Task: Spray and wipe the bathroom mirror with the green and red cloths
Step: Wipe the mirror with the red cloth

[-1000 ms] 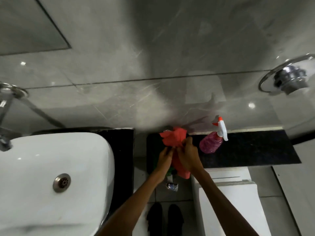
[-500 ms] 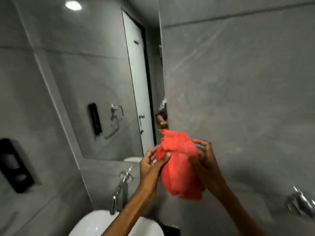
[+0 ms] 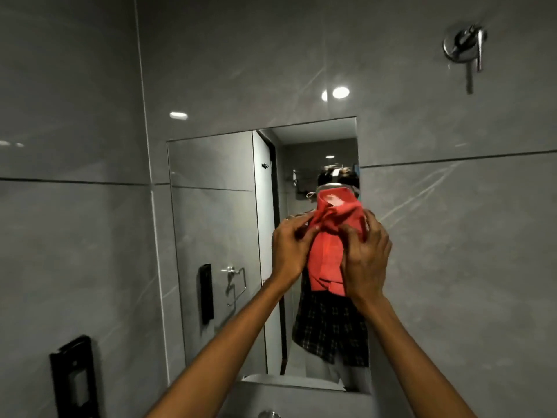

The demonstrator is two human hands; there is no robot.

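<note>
Red cloth and raised hands cover part of the wall mirror

The bunched red cloth (image 3: 327, 254), pinched between the left hand (image 3: 291, 251) and right hand (image 3: 366, 260), blocks the reflected person's upper body in the rectangular frameless mirror (image 3: 217, 236); a round chrome fitting (image 3: 269, 414) is cut off at the bottom edge.

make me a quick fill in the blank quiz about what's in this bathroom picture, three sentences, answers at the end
1. Both the left hand and the right hand grip a cloth coloured ____.
2. The cloth is held up in front of the ____ on the wall.
3. The black dispenser is mounted at the lower ____ of the view.

Missing words: red; mirror; left
</note>
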